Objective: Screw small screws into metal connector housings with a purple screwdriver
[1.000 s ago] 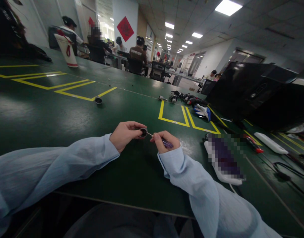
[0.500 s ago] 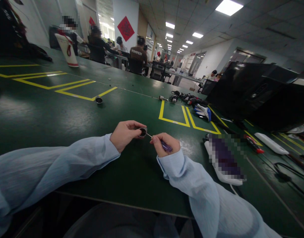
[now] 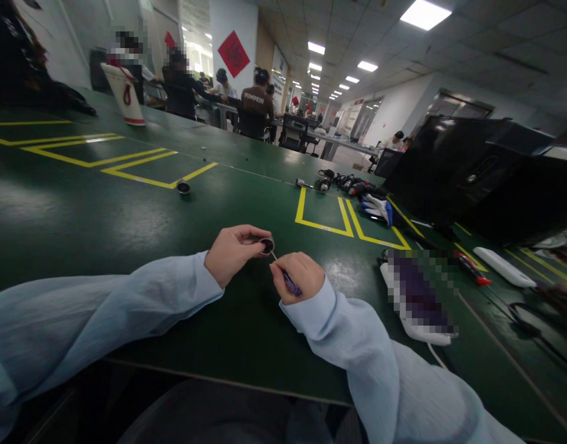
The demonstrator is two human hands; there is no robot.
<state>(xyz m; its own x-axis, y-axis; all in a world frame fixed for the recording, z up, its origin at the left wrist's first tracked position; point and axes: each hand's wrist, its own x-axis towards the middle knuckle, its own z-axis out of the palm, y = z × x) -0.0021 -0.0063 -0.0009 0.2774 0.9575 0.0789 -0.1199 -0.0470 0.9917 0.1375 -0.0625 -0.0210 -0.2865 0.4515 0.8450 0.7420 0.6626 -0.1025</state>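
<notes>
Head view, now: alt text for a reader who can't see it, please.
A person's left hand holds a small round part while the right hand holds a purple-handled tool, its thin shaft pointing at the part. Both are above a green table, where a small dark cup sits beside yellow tape.

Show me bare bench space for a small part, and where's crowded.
Bare tabletop: between left sleeve and yellow tape; between the dark round cup and right tape outline; below the purple-handled screwdriver, between left sleeve and right sleeve. Crowded: right side, with blue-and-white glove, red-tipped tool, white-edged device.
</notes>
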